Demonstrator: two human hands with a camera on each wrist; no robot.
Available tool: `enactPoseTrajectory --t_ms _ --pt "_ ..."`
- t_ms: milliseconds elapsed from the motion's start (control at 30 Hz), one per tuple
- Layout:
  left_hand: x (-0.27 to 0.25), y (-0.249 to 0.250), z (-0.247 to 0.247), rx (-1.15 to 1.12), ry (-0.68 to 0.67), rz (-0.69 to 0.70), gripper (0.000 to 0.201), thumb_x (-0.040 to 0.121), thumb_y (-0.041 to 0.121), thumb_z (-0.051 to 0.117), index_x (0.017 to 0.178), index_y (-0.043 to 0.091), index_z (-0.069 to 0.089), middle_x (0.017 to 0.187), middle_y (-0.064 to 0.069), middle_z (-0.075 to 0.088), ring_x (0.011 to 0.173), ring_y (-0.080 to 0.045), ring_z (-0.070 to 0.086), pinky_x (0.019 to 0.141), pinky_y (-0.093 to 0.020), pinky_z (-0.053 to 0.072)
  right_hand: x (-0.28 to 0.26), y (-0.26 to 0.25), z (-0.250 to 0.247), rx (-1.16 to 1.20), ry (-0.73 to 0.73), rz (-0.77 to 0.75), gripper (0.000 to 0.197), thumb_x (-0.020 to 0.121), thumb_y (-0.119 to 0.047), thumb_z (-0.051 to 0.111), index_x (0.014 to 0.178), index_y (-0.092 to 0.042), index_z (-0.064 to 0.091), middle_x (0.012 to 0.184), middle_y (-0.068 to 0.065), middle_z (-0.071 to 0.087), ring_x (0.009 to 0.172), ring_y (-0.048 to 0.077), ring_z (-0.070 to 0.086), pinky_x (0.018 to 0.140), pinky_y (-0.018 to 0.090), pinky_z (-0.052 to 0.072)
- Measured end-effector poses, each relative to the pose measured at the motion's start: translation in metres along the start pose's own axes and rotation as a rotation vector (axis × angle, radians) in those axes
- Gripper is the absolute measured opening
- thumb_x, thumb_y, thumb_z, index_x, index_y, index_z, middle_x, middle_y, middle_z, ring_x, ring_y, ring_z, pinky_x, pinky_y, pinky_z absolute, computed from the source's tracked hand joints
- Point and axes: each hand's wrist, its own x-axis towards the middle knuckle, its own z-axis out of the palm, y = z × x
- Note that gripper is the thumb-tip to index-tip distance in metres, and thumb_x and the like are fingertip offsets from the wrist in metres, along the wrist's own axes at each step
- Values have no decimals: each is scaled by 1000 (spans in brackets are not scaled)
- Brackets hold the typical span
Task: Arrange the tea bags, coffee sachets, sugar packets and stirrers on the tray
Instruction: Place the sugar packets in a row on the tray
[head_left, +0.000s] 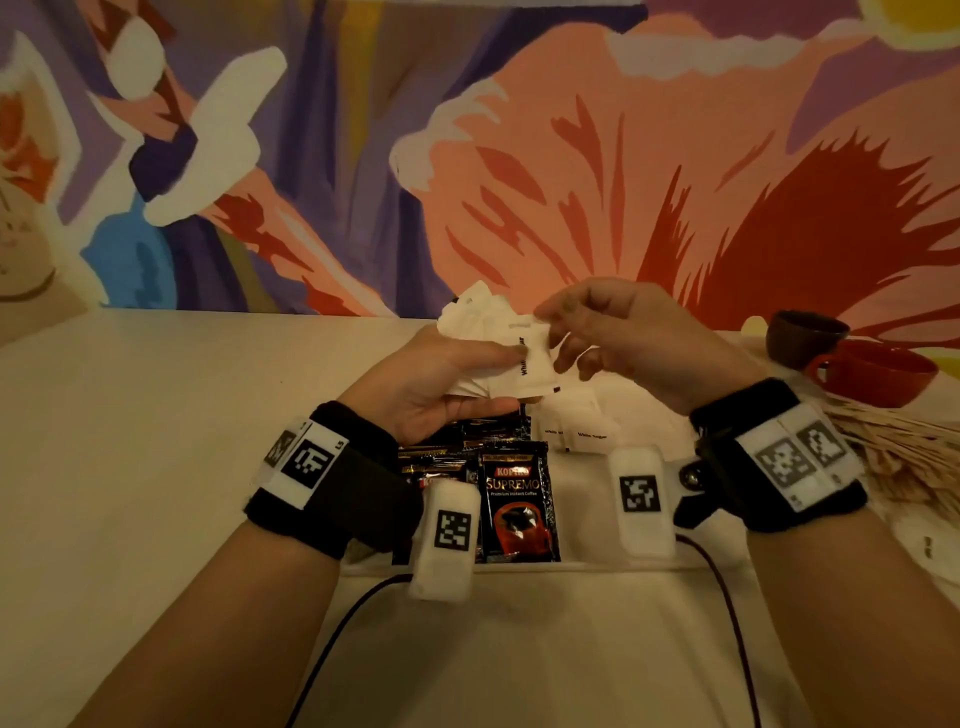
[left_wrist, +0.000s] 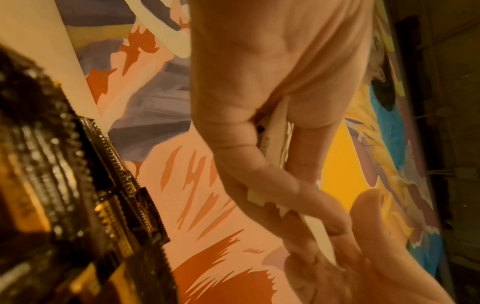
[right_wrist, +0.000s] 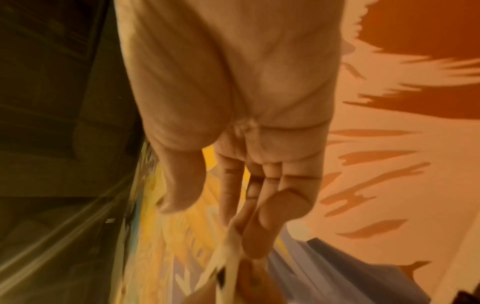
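1. Nearest the viewer, two forearms reach forward over a pale table (head_left: 130, 441), each wrist wrapped in a dark band bearing white marker blocks; thin cables trail back from the bands.
2. Between the wrists lies the white tray (head_left: 587, 564), its near rim just ahead of the forearms. Black coffee sachets (head_left: 519, 499) lie overlapped in its left part; a few white sugar packets (head_left: 584, 434) lie flat to their right.
3. Left hand (head_left: 441, 379), raised above the sachets with palm turned upward, grips a fanned bundle of further sugar packets (head_left: 498, 353) between thumb and curled fingers.
4. Right hand (head_left: 623, 332), palm facing down, meets the bundle from the right: thumb and forefinger pinch the top corner of the frontmost packet while the remaining fingers curl loosely beneath. The wrist views are blurred but agree that paper edges sit between the fingers.
5. Step in hand, by judgement: sorting the sugar, with one packet being separated from the bundle for placing. The next move would call for a clean peel of a single packet, then laying it flat beside those already on the tray.
6. Farther right, wooden stirrers (head_left: 893, 441) lie in a loose heap off the tray, with a red cup (head_left: 878, 371) and a dark cup (head_left: 805, 335) behind them. No tea bags can be identified.
7. Backdrop: a painted floral mural (head_left: 571, 156).
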Motion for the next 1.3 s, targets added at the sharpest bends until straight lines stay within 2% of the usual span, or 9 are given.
enactPoseTrajectory --t_ms 133,233,367,600,767,933,1033,1167,1300 --pt "-1 -1 3 23 21 10 16 85 6 63 99 15 63 78 1 73 70 -11 71 46 -18 53 1 7 10 47 5 11 35 77 5 67 107 -11 58 75 4 55 63 13 58 56 20 53" --pt "-1 0 5 -14 47 0 25 88 32 60 107 16 62 86 -1 74 73 -13 72 47 -20 53 -3 9 8 116 29 48 30 75 10 65 97 -9 61 92 20 58 69 19 61 57 19 56" --pt "-2 4 3 -82 85 0 36 85 54 52 92 21 64 80 1 75 73 -12 72 54 -25 58 -6 13 0 181 59 75 27 75 11 63 95 -7 62 106 28 60 76 22 64 60 20 57" --pt "-1 0 7 -76 50 6 17 88 30 60 94 14 63 85 -6 73 75 -17 71 52 -23 57 -1 21 -4 301 85 116 21 77 15 60 91 -1 57 83 12 65 64 17 68 58 24 58" --pt "2 1 5 -208 101 37 29 89 34 58 98 6 58 90 -15 66 86 -22 67 62 -31 60 14 46 -19 531 312 265 26 83 12 54 104 -4 53 106 16 58 89 27 63 55 26 57" --pt "0 3 4 -391 68 54 14 94 14 50 102 3 54 102 -21 59 88 -31 63 62 -38 60 19 75 -30 -37 282 569 13 78 2 68 87 -2 59 84 13 54 67 18 50 53 26 46" --pt "0 4 3 -404 52 51 11 95 7 43 100 4 52 99 -23 61 85 -31 65 65 -40 60 22 81 -25 -64 157 671 14 79 9 64 89 0 58 89 16 53 68 20 50 47 24 48" --pt "0 2 -1 -202 -6 6 19 97 12 40 105 5 56 91 -18 70 77 -29 71 58 -34 60 25 85 -18 -34 110 691 26 78 13 63 64 -2 48 73 13 53 62 22 54 56 34 57" --pt "1 -1 -2 -77 -43 -29 21 98 17 40 108 13 58 96 -9 73 82 -20 71 54 -25 57 25 85 -15 -61 108 678 22 76 15 65 70 -2 52 80 18 57 66 28 58 59 37 57"
